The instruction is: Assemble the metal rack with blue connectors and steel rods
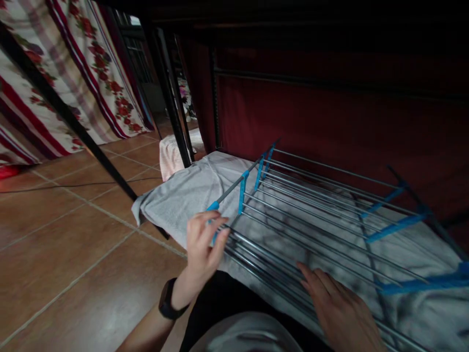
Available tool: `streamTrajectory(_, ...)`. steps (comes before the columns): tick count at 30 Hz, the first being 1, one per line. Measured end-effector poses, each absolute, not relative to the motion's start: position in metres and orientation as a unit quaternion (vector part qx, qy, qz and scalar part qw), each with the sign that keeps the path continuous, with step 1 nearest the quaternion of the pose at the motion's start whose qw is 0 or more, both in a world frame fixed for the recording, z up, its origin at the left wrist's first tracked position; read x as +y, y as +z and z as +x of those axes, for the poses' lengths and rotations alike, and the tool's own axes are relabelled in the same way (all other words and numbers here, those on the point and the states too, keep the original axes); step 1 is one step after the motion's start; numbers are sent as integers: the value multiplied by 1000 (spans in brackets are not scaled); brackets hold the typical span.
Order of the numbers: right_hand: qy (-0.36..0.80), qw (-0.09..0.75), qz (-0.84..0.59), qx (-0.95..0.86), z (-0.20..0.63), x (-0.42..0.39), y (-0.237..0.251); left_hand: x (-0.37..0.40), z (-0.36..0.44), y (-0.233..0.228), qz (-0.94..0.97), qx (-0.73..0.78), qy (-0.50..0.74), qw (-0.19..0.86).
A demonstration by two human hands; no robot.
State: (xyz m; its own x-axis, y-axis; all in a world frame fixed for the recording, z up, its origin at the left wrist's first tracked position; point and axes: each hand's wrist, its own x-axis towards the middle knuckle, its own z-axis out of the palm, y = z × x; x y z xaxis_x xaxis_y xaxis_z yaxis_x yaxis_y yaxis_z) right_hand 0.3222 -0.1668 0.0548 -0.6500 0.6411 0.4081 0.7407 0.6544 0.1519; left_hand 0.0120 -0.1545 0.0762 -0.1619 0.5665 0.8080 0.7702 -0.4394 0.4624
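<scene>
A clothes drying rack (293, 205) with grey metal rods and blue plastic joints lies low in front of me, over a grey cloth (176, 190). At its near left corner, my left hand (205, 239) has its fingers and thumb curled around the frame by a blue joint (213, 206). A black band (168, 299) is on that wrist. My right hand (339, 308) lies over the near rods further right, its fingers stretched out and the palm facing down. Part of its underside, where it meets the rods, is hidden.
A dark metal frame with a slanted bar (73, 117) stands around and above the rack. Dark red fabric (311, 127) hangs behind it. To the left are a floral curtain (98, 73), tiled floor (91, 274), a thin cable (73, 186) and a pale pink cloth (170, 156).
</scene>
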Motion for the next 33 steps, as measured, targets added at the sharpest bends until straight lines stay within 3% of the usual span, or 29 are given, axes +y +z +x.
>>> streamTrajectory(2,-159,163,-384,-895,323,-166,54,-140,-14,71,-501,-572,-649,8)
streamTrajectory(4,-164,166,-381,-895,323,-165,54,-123,-32,67,-423,-585,-675,-153)
streamTrajectory(7,-168,167,-376,-896,325,-164,53,-105,-37,64,-405,-565,-612,-376)
streamTrajectory(10,-173,172,-374,-895,327,-163,52,-103,-27,66,-385,-525,-572,-499)
streamTrajectory(18,-174,199,-361,-894,327,-164,56,-107,-16,63,-368,-524,-604,-475)
streamTrajectory(25,-171,195,-363,-895,331,-164,54,-106,-30,70,-398,-483,-543,-560)
streamTrajectory(33,-148,183,-368,-899,331,-163,53,-104,-29,74,-419,-488,-524,-558)
